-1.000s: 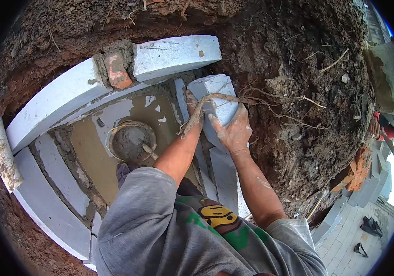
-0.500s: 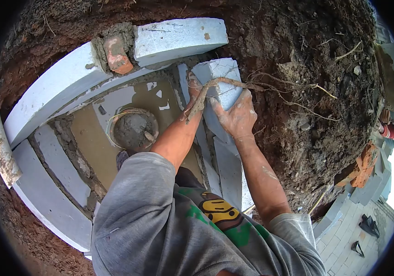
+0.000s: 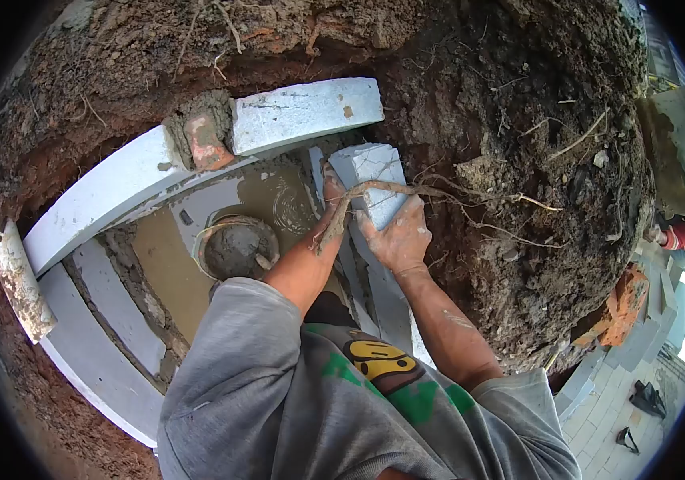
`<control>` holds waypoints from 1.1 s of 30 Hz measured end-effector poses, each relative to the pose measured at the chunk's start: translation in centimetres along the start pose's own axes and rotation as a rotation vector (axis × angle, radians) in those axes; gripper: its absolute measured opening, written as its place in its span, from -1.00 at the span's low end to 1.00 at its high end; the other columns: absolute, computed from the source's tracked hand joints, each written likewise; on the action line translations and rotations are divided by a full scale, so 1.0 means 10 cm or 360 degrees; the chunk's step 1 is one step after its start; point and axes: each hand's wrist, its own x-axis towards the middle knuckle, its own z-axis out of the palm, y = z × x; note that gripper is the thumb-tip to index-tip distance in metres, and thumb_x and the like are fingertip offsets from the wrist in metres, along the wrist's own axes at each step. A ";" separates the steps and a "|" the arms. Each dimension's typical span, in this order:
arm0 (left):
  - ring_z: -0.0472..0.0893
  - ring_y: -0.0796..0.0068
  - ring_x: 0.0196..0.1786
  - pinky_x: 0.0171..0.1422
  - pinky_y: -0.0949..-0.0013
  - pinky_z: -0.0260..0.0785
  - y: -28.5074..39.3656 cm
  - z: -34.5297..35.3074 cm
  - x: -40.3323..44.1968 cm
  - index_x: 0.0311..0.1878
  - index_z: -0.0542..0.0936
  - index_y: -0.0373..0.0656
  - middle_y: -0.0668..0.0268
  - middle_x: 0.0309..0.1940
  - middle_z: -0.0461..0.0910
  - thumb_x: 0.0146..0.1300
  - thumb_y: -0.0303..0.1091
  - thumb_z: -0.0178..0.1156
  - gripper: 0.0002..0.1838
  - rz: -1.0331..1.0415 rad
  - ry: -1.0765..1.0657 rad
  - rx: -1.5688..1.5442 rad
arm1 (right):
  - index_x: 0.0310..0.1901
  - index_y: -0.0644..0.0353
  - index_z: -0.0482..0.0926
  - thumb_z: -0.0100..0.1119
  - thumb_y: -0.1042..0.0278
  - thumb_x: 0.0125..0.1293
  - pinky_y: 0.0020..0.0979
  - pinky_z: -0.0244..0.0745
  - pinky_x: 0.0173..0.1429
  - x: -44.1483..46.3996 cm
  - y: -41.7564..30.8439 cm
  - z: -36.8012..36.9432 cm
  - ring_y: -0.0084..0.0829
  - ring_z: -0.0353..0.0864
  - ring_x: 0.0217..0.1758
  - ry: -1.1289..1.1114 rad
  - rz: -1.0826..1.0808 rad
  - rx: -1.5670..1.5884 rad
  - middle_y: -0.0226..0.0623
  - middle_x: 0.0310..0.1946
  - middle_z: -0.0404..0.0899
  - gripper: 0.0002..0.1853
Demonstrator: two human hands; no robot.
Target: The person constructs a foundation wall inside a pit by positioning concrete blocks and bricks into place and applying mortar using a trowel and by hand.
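Note:
Both of my hands grip one pale grey concrete block [image 3: 381, 165] above the right-hand wall of the pit. My left hand [image 3: 333, 186] is closed against the block's left side, its fingers partly hidden. On the near right side, my right hand [image 3: 401, 237] is wrapped round the block, thumb on its near face. A thin brown root [image 3: 430, 190] crosses in front of the block and my left forearm. Just beyond, a long white block [image 3: 306, 116] lies on the far wall, beside a mortared piece of red brick [image 3: 206, 144].
A bucket of wet mortar [image 3: 238, 250] stands in muddy water [image 3: 162, 268] inside the pit. Rough soil [image 3: 534, 160] with roots rises on the right. A dirty white pipe [image 3: 18, 276] juts in at left. Another person's red sleeve [image 3: 680, 235] shows at far right.
The view has tilted up, so the surroundings sit lower in the picture. My hands still hold the block in nearly the same place by the wall. Ripples now show in the water.

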 end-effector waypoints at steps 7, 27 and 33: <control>0.49 0.24 0.08 0.22 0.31 0.31 0.05 0.01 0.00 0.25 0.37 -0.21 0.14 0.12 0.45 0.40 0.11 -0.15 -0.39 0.0017 -0.0068 0.0064 | 0.03 0.37 0.21 0.25 -0.33 -0.04 -0.10 0.44 0.08 0.03 -0.11 0.00 0.05 0.51 0.06 0.0005 0.0107 -0.0069 0.14 0.01 0.41 -0.10; 0.48 0.21 0.09 0.23 0.31 0.30 0.15 0.00 -0.09 0.25 0.37 -0.22 0.11 0.12 0.45 0.39 0.09 -0.12 -0.40 0.0063 -0.0153 0.0231 | 0.06 0.36 0.21 0.26 -0.29 -0.04 -0.07 0.46 0.09 0.06 -0.08 -0.01 0.05 0.50 0.07 0.0008 0.0059 -0.0009 0.11 0.02 0.39 -0.11; 0.51 0.17 0.05 0.17 0.26 0.33 0.13 -0.60 -0.20 0.24 0.38 -0.22 0.10 0.09 0.47 0.38 0.09 -0.10 -0.41 -0.0153 -0.0161 0.1042 | 0.08 0.36 0.21 0.29 -0.32 -0.06 -0.06 0.39 0.16 -0.03 -0.02 0.06 0.04 0.42 0.14 0.0177 -0.0036 0.0009 0.12 0.04 0.39 -0.08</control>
